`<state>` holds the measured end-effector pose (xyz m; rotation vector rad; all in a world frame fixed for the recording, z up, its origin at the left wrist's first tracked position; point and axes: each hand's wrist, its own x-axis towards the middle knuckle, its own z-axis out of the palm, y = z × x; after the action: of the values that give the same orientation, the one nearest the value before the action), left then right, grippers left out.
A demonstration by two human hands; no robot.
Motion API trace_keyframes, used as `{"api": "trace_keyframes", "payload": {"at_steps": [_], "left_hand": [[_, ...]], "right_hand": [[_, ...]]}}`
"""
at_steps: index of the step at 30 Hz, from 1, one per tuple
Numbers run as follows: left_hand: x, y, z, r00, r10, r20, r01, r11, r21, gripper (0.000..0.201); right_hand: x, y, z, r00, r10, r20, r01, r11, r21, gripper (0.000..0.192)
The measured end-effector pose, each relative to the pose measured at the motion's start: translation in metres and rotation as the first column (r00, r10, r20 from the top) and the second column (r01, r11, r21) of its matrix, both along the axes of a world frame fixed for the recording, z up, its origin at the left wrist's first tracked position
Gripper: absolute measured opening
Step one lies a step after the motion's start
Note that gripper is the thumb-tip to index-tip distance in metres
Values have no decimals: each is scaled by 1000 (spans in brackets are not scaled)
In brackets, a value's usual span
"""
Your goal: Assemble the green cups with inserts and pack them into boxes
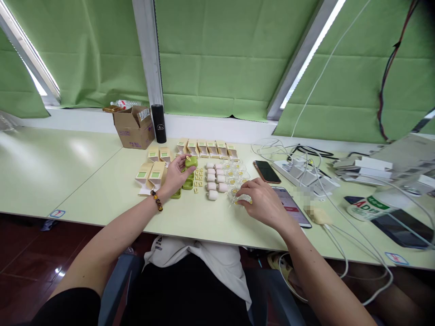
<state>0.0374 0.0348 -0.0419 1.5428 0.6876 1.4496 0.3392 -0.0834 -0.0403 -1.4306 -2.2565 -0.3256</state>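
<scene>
Left hand (176,174) raised, pinching green case (191,161); right hand (260,202) palm-down.

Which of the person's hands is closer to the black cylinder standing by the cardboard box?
The left. The left hand, holding a green piece, sits just below and right of the black cylinder. The right hand rests farther right, on clear packets.

My right hand (261,203) covers most of the clear packet (242,198) under its fingers, so I can't tell what's inside. A patch near the table's (68,176) front edge, beside the phone (292,206), is blurred out. The small yellow pieces (198,179) are too tiny to identify. Both my elbows are cut off by the bottom edge.
</scene>
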Motion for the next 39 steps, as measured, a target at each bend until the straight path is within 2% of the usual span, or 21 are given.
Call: {"api": "trace_keyframes", "payload": {"at_steps": [3,5,8,11,14,18,21,22,24,33,36,39], "left_hand": [[0,-1,0,1000,5,-1,-5,1000,-1,57],[0,-1,0,1000,11,2,-11,1000,-2,56],[0,-1,0,1000,14,14,-14,1000,3,56],[0,1,-1,999,9,35,-9,1000,-5,57],[0,4,-3,998,21,62,-19,999,-32,58],[0,7,-3,991,66,118,-58,996,-63,57],[0,8,-1,986,99,135,-92,994,-61,54],[-1,8,0,984,109,138,-102,993,-56,54],[-1,8,1,983,118,139,-112,992,-48,54],[-3,10,0,978,120,168,-115,993,-39,53],[-4,11,0,976,134,172,-129,991,-41,56],[-5,11,0,976,144,164,-141,989,-33,56]], "right_hand": [[-2,-1,-3,998,-29,47,29,1000,9,17],[-5,0,4,999,-35,20,35,999,-11,20],[-16,3,28,989,23,-145,-31,998,-58,15],[-35,13,52,912,96,-398,-149,983,-103,10],[-61,36,61,731,159,-664,-321,938,-129,16],[-89,74,50,364,131,-922,-526,846,-87,35],[-101,91,35,104,17,-994,-625,779,-52,50],[-104,93,30,42,-21,-999,-644,763,-43,54],[-107,94,21,-33,-70,-997,-657,753,-31,58],[-116,98,-3,-133,-65,-989,-535,845,16,64],[-120,98,-6,-99,-19,-995,-491,871,32,62],[-123,95,-7,-5,56,-998,-432,900,53,56]]}}
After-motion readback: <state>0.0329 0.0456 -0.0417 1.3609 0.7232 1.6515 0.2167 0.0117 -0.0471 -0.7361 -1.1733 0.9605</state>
